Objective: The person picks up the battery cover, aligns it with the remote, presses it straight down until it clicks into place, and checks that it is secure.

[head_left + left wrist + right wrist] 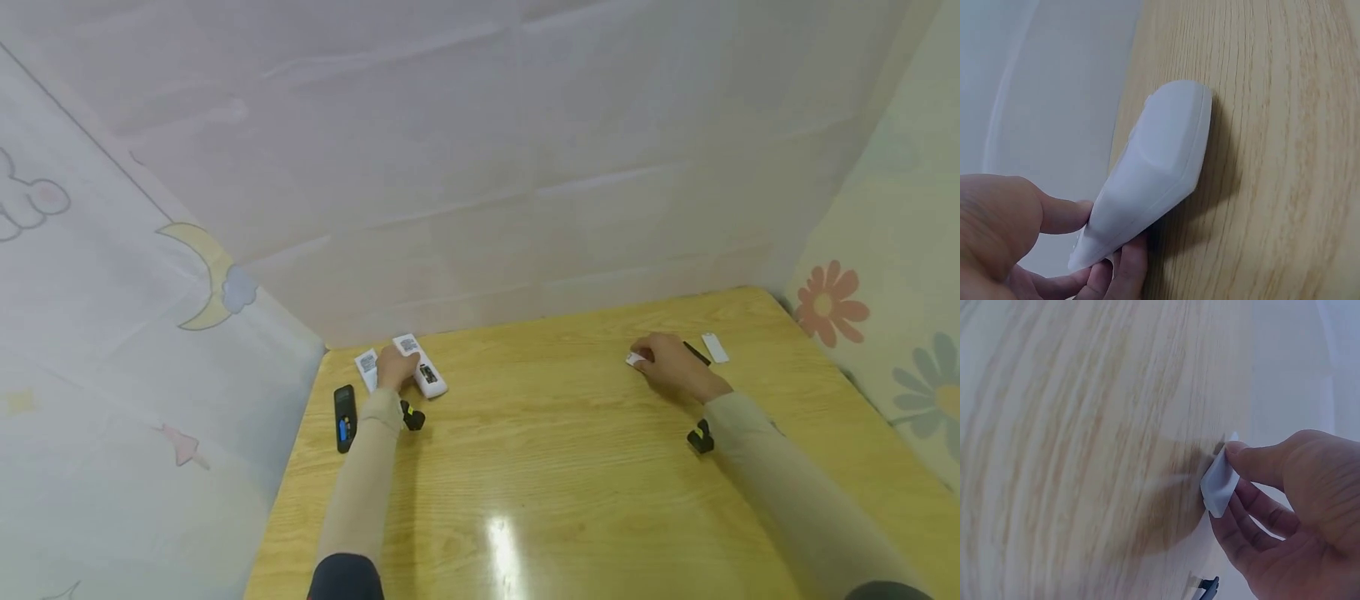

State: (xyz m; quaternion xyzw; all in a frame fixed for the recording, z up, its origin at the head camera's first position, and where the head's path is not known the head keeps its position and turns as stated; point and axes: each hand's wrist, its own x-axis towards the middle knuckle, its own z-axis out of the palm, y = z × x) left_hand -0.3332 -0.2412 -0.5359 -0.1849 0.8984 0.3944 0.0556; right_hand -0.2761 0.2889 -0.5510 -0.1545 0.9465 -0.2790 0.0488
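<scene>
My left hand (395,367) grips a white remote control (431,382), thumb on one side and fingers curled beneath, with its free end on the tabletop in the left wrist view. Batteries show in its open compartment, and a printed label is at its far end. Another white remote (367,363) with a label lies just left of that hand, partly covered by it. Over at the right, my right hand (669,363) pinches a small white battery cover (1219,481) between thumb and fingers, close over the wood. A black cover (697,353) lies behind this hand.
A black remote (345,418) with a blue battery in its open compartment lies near the table's left edge. Another white cover (715,347) lies at the back right. Cloth-covered walls (525,208) stand at the back and both sides of the wooden table (540,450).
</scene>
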